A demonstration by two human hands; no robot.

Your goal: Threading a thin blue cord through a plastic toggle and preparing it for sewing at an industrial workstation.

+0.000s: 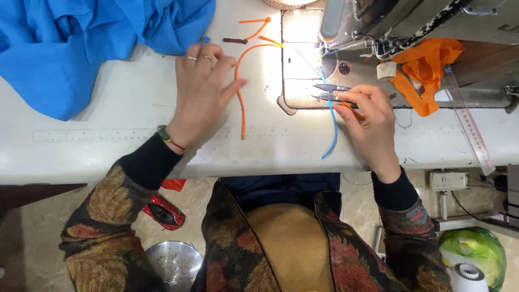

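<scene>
At frame centre, the right hand (369,114) grips thread snips (331,92) over a blue cord (333,128), while the open left hand (201,92) presses flat on an orange cord (241,103).

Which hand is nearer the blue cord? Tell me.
Right. The right hand holds thread snips with its fingers right beside the blue cord. The left hand lies flat further left, fingertips on the orange cord.
</scene>
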